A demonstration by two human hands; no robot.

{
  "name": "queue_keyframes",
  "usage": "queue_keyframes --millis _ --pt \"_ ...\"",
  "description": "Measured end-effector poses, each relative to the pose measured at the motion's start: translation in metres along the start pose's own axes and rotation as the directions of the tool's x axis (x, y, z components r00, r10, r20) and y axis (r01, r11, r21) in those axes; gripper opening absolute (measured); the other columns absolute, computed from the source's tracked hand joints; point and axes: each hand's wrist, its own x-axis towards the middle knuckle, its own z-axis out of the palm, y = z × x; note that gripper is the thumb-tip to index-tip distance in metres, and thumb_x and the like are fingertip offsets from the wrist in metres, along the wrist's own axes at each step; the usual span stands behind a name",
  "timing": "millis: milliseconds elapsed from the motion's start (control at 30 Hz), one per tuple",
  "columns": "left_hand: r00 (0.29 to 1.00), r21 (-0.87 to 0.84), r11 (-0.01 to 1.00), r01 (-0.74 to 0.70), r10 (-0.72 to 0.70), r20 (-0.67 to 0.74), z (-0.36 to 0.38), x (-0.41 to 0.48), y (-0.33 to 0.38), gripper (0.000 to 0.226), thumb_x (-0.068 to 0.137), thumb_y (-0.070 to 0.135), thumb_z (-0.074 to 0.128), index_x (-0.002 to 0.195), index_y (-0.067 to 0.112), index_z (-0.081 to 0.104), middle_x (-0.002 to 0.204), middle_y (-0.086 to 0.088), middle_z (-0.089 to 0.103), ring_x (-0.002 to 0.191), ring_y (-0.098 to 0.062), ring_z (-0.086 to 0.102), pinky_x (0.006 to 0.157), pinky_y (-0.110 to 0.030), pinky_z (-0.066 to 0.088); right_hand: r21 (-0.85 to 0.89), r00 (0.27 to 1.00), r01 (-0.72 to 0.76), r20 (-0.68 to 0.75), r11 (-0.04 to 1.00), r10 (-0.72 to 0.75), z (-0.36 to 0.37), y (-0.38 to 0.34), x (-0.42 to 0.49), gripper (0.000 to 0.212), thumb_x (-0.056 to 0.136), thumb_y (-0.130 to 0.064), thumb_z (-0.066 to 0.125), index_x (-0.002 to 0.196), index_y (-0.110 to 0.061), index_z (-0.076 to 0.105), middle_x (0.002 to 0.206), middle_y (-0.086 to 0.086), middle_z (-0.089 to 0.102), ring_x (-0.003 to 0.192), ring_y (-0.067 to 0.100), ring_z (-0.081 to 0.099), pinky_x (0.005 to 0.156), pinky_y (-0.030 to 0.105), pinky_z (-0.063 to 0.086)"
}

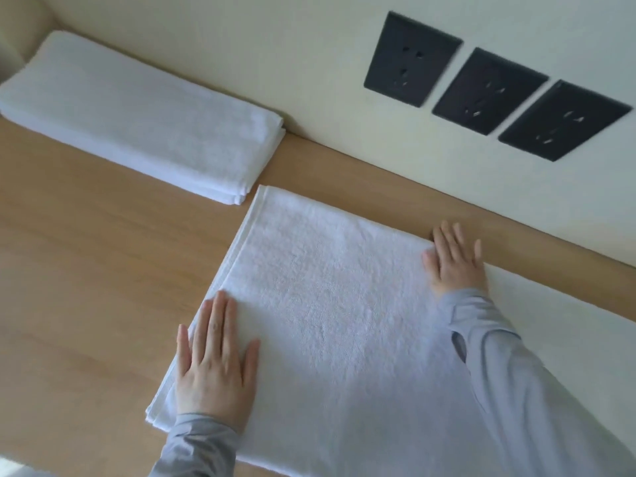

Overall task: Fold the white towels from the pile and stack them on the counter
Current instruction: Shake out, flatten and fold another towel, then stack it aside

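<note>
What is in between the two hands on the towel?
In the head view, only the white towel itself: a flat, bare stretch of it lies between the left hand and the right hand, which both rest flat on it.

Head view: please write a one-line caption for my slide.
Left hand and right hand press flat on a folded towel on the counter, near a stack of folded towels.

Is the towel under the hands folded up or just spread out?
Folded: the towel shows stacked layers at its near left corner. The left hand and right hand lie flat on it.
</note>
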Motion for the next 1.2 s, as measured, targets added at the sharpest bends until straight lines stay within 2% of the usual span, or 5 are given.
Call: queue_keyframes --millis 167,333,600,900,1200 --pt "0.959 -0.057 0.958 -0.281 0.278 -0.050 0.000 0.041 0.056 0.058 0.095 0.034 0.025 0.144 0.004 0.032 0.152 -0.012 0.029 0.141 -0.030 0.024 0.115 -0.045 0.014 0.138 0.921 0.318 -0.282 0.938 -0.270 -0.002 -0.093 -0.048 0.052 0.092 -0.021 0.035 0.138 0.003 0.038 0.147 0.018 0.034 0.137 0.036 0.029 0.109 0.056 0.017" --pt "0.947 0.080 0.943 -0.322 0.322 0.013 0.012 0.115 0.079 0.056 0.097 0.030 0.012 0.150 0.011 0.008 0.159 -0.005 0.002 0.146 -0.018 -0.002 0.118 -0.034 -0.006 0.076 0.861 0.494 -0.182 0.866 -0.475 0.007 -0.146 -0.052 0.053 0.094 -0.030 0.028 0.139 -0.005 0.041 0.148 0.007 0.037 0.139 0.023 0.031 0.111 0.052 0.027" --pt "0.938 0.137 0.928 -0.347 0.346 0.027 0.022 0.123 0.069 0.066 0.092 0.044 0.010 0.151 0.012 0.011 0.158 -0.003 0.010 0.146 -0.016 0.005 0.119 -0.038 0.002 0.050 0.970 -0.241 -0.013 0.969 0.242 0.002 0.022 -0.019 0.060 0.099 -0.040 0.013 0.148 -0.007 0.006 0.158 0.007 0.001 0.145 0.020 -0.006 0.117 0.047 -0.002" --pt "0.930 0.109 0.924 -0.366 0.367 0.017 0.018 0.122 0.068 0.067 0.092 0.043 0.012 0.150 0.011 0.016 0.158 -0.004 0.015 0.145 -0.017 0.011 0.119 -0.039 0.007 0.157 0.950 0.301 -0.138 0.941 -0.280 0.032 -0.158 -0.169 0.058 0.099 -0.041 0.023 0.148 -0.012 0.019 0.157 0.004 0.014 0.145 0.022 0.011 0.112 0.054 0.016" --pt "0.930 0.149 0.921 -0.361 0.368 -0.020 0.018 0.119 0.070 0.065 0.094 0.044 0.011 0.150 0.011 0.013 0.158 -0.006 0.011 0.146 -0.019 0.007 0.119 -0.038 0.003 0.110 0.949 -0.316 0.009 0.942 0.317 0.040 0.070 -0.228 0.069 0.096 -0.043 0.011 0.138 0.005 0.036 0.147 0.020 0.031 0.138 0.033 0.028 0.104 0.058 0.031"
